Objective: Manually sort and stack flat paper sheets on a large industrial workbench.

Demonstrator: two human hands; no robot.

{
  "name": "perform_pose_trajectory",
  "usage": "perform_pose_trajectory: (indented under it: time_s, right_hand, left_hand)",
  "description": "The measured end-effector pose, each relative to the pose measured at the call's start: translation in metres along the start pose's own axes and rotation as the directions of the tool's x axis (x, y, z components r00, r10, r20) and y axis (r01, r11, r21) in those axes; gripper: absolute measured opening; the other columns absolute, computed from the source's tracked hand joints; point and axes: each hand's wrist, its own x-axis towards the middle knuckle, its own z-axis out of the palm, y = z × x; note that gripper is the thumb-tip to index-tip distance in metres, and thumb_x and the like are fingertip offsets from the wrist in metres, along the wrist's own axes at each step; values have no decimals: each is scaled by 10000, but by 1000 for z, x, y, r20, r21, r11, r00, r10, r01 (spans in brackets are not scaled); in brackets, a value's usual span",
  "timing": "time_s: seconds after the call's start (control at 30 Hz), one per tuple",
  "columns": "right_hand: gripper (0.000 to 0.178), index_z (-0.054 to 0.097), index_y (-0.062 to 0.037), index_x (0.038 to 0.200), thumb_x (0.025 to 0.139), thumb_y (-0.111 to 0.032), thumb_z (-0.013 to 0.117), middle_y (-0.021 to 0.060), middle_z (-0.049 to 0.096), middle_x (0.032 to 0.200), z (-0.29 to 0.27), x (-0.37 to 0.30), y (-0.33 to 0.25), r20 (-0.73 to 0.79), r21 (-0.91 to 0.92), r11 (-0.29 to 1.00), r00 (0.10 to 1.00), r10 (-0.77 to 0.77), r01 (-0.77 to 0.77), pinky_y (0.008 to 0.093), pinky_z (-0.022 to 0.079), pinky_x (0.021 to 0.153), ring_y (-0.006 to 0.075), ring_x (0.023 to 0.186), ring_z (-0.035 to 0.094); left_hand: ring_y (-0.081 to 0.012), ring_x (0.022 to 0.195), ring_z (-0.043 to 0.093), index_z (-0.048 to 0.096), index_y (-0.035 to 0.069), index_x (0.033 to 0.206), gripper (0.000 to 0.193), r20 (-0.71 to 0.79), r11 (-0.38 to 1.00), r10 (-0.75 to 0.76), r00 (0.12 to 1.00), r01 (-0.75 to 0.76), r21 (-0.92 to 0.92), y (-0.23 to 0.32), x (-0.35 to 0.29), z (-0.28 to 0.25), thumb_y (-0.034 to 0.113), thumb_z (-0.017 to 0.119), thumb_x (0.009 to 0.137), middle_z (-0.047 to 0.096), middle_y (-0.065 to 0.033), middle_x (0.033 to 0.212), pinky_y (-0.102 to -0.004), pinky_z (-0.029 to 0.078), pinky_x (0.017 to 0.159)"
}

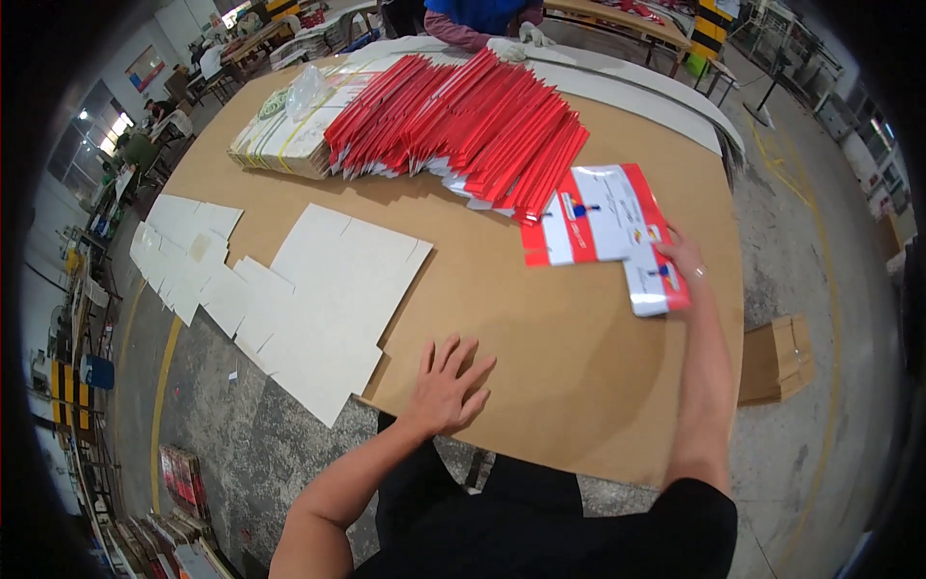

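My right hand point(683, 256) grips the right edge of a flat red-and-white printed cardboard blank point(610, 217) with a stepped outline and slots. The blank lies over the brown tabletop point(521, 318), its far left corner against a long leaning row of folded red cardboard pieces point(463, 125). My left hand point(447, 391) rests near the table's front edge, fingers spread, holding nothing. To its left, pale unprinted cardboard blanks point(338, 280) with slots lie partly past the table edge.
A strapped bundle of cardboard point(289, 135) with a clear plastic bag point(307, 92) on it sits at the far left. Across the table is a person in blue point(487, 14) near white sheets point(617, 92). A brown carton point(776, 359) stands on the floor at right.
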Motion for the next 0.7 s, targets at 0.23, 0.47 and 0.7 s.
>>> perform_pose_trajectory:
  time_s: [0.23, 0.47, 0.7]
  right_hand:
    - [527, 529, -46, 1357, 888, -234, 678, 216, 664, 1178, 149, 143, -11, -399, -619, 785, 876, -270, -40, 350, 558, 852, 235, 1047, 673]
    - [643, 538, 4, 1265, 989, -567, 431, 111, 580, 557, 189, 80, -70, 55, -155, 969, 977, 204, -194, 330, 449, 370, 177, 381, 540]
    - [586, 578, -18, 1101, 972, -579, 466, 87, 577, 540, 191, 81, -59, -121, -240, 966, 990, 73, -100, 326, 429, 369, 168, 384, 541]
  left_hand:
    - [-378, 1379, 350, 539, 192, 1377, 529, 0, 997, -5, 1000, 5, -77, 5, 7, 4, 281, 613, 861, 428, -139, 1464, -617, 214, 1134]
    - [-381, 1372, 358, 547, 179, 1365, 524, 16, 994, -80, 997, 81, -74, 4, 3, -5, 249, 604, 848, 431, -145, 1460, -611, 207, 1140]
    - [-382, 1374, 352, 535, 167, 1364, 518, -63, 995, 26, 998, -32, -97, 5, 15, 7, 258, 595, 858, 426, -142, 1461, -619, 232, 1121]
